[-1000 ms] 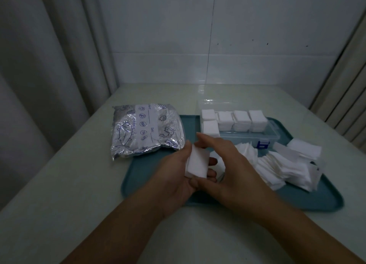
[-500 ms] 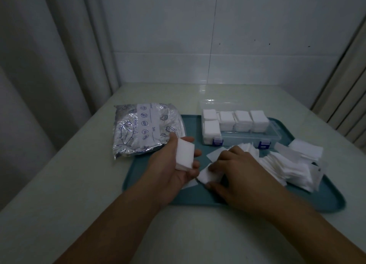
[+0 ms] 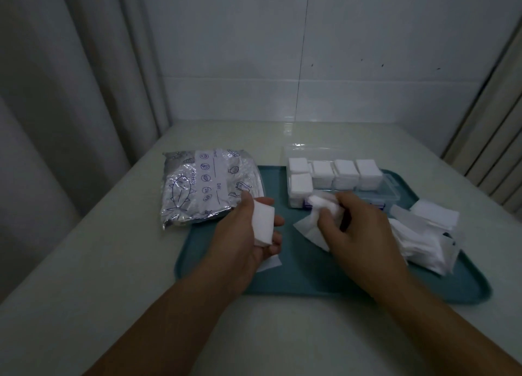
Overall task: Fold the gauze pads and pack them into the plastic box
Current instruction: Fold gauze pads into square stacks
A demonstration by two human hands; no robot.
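My left hand point(image 3: 248, 234) holds a stack of folded white gauze pads point(image 3: 264, 223) between thumb and fingers, above the left half of the teal tray point(image 3: 310, 279). My right hand point(image 3: 358, 229) pinches a loose, crumpled gauze pad point(image 3: 313, 223) lifted off the tray, just in front of the clear plastic box point(image 3: 389, 192). The box stands at the tray's back and holds several stacks of folded pads point(image 3: 344, 172). A heap of unfolded gauze pads point(image 3: 423, 234) lies on the tray's right side.
A silver foil pouch point(image 3: 206, 183) with blue print lies left of the tray, partly over its edge. One flat pad point(image 3: 268, 264) lies on the tray under my left hand. Curtains hang left and right; a tiled wall stands behind the pale table point(image 3: 113, 262).
My right hand has picked a loose pad off the tray and raised it toward the box. My left hand keeps the folded stack and has barely moved.
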